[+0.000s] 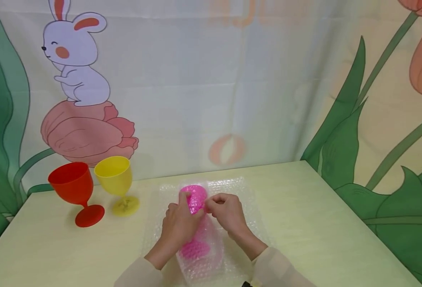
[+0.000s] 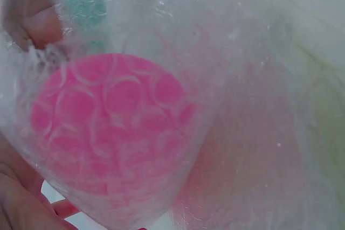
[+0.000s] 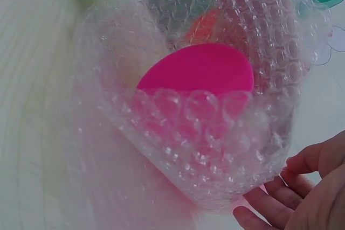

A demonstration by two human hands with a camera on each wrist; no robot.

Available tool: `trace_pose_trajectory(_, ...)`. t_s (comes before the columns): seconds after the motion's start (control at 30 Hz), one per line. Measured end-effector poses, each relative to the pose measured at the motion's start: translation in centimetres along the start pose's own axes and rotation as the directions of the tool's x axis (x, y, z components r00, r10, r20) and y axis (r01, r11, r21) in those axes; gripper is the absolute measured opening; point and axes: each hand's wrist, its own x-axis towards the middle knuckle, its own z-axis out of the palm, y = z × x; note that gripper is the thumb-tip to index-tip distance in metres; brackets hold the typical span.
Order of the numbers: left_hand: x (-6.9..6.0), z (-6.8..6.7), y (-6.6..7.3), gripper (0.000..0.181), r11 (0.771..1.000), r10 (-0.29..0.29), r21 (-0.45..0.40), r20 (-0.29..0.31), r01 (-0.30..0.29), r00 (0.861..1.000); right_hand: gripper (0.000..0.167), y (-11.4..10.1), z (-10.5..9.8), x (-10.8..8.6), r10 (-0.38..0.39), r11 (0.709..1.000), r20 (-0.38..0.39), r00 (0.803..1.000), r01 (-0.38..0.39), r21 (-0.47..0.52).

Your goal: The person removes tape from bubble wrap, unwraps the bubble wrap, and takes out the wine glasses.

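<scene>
A pink plastic goblet (image 1: 196, 194) lies wrapped in bubble wrap (image 1: 237, 186) on the table, its cup end away from me and its round foot nearer. My left hand (image 1: 180, 223) grips the wrapped goblet from the left, index finger and thumb around the cup part. On the other side my right hand (image 1: 229, 212) pinches the bubble wrap close to the cup. In the right wrist view the goblet's rim (image 3: 207, 68) shows at the open end of the wrap. Through the bubbles in the left wrist view, the pink cup (image 2: 113, 117) looks blurred.
A red goblet (image 1: 72, 183) and a yellow goblet (image 1: 114, 177) stand unwrapped at the table's left. Behind the pale table (image 1: 297, 223) hangs a printed curtain (image 1: 182, 99) with a rabbit and tulips. Loose bubble wrap spreads under and around the hands.
</scene>
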Motion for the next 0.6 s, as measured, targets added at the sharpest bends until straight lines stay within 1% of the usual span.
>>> trace_pose_trajectory(0.07, -0.02, -0.07, -0.08, 0.061, 1.000, 0.008, -0.001, -0.014, -0.008, 1.000, 0.013, -0.01, 0.11, -0.05, 0.000, 1.000, 0.004, 1.000, -0.001, 0.008)
trace_pose_trajectory(0.13, 0.01, -0.11, -0.22, 0.060, 1.000, 0.018, -0.022, -0.021, -0.019, 1.000, 0.013, -0.06, 0.20, -0.09, -0.002, 1.000, 0.005, 1.000, 0.002, 0.011)
trace_pose_trajectory(0.23, 0.09, -0.10, -0.40, 0.060, 0.998, 0.022, -0.055, -0.015, -0.022, 1.000, 0.013, -0.20, 0.29, -0.19, -0.002, 1.000, -0.001, 1.000, 0.002, 0.010)
trace_pose_trajectory(0.37, 0.16, -0.06, -0.49, 0.061, 0.997, 0.016, -0.071, -0.017, -0.017, 1.000, 0.014, -0.24, 0.31, -0.30, 0.004, 1.000, -0.007, 1.000, -0.004, 0.017)
trace_pose_trajectory(0.43, 0.18, -0.01, -0.50, 0.061, 0.997, 0.010, -0.076, -0.019, -0.011, 1.000, 0.014, -0.19, 0.29, -0.32, 0.016, 0.999, -0.004, 1.000, -0.016, 0.042)
trace_pose_trajectory(0.6, 0.26, 0.08, -0.54, 0.061, 0.996, -0.002, -0.084, -0.019, 0.000, 1.000, 0.017, 0.09, 0.23, -0.32, 0.053, 0.989, 0.014, 0.998, -0.054, 0.138)
